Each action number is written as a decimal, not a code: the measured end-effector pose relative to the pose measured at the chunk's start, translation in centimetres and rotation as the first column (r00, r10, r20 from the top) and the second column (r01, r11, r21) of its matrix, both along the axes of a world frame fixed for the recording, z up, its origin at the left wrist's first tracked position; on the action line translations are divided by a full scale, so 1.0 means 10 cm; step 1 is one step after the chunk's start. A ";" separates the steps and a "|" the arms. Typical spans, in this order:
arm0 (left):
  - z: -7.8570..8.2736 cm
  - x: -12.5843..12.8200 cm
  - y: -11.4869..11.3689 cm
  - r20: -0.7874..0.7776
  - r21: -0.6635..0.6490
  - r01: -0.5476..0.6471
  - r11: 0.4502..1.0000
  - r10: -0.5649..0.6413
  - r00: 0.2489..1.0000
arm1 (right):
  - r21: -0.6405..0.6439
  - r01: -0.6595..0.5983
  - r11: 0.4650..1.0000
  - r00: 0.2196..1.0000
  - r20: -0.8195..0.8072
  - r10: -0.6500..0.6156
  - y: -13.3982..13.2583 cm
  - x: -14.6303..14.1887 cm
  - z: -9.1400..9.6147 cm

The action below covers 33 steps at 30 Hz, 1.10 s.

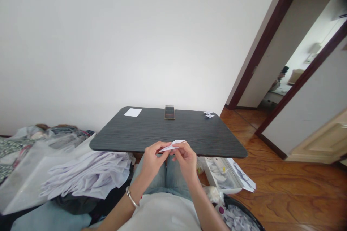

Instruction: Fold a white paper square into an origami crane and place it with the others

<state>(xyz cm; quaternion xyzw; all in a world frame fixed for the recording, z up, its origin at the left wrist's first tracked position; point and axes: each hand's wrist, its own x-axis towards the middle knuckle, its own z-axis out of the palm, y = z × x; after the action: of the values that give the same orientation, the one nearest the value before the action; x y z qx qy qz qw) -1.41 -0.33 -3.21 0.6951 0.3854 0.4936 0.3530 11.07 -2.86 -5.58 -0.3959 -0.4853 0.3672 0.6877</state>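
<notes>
Plain white wall (162, 43) fills the upper part of the head view, meeting the back of a dark, grain-patterned worktop (151, 130), with wooden floor (311, 191) and a doorway off to the right. Near the middle of the worktop's front edge, the left hand (154, 154) and the right hand (187, 155) both grasp a small folded paper (173, 145), thumbs below and fingers along its sides, so that it is held up in the air between them, pointed at its left end. Judging by its slim shape, the work in hand is folding or creasing, part-way through; the next move seems to call for lining up the layers and a firm pinch along a fold, one hand steadying while the other presses. At the back left of the worktop lies flat white paper (132, 112), apparently unfolded; at the back right sit small folded paper shapes (209, 116), pointed and wing-like, which look finished. Between these, a phone (169, 112) stands propped, its screen blurred out. As for brands or labels, none can be read: the papers show no print, and any marking on the open white box (230, 190) beside the legs is too small to tell.
</notes>
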 end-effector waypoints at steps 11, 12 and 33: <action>0.02 -0.04 -0.01 0.160 -0.089 0.212 0.973 -0.196 0.967 | 0.010 -0.044 0.999 0.989 -0.141 0.045 0.02 0.02 0.06; 0.03 -0.04 -0.01 0.177 -0.098 0.238 0.966 -0.218 0.960 | 0.012 -0.063 0.998 0.987 -0.145 0.064 0.02 0.03 0.06; 0.14 -0.14 0.05 0.351 -0.331 0.539 0.774 -0.429 0.832 | -0.016 -0.376 0.926 0.926 -0.033 0.376 0.02 0.20 0.07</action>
<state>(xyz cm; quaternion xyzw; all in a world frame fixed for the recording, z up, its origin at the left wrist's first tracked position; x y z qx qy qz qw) -2.82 0.16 -1.80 0.6097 0.2391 0.3762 0.6554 13.06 -2.65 -4.87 -0.2979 -0.5379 0.5033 0.6071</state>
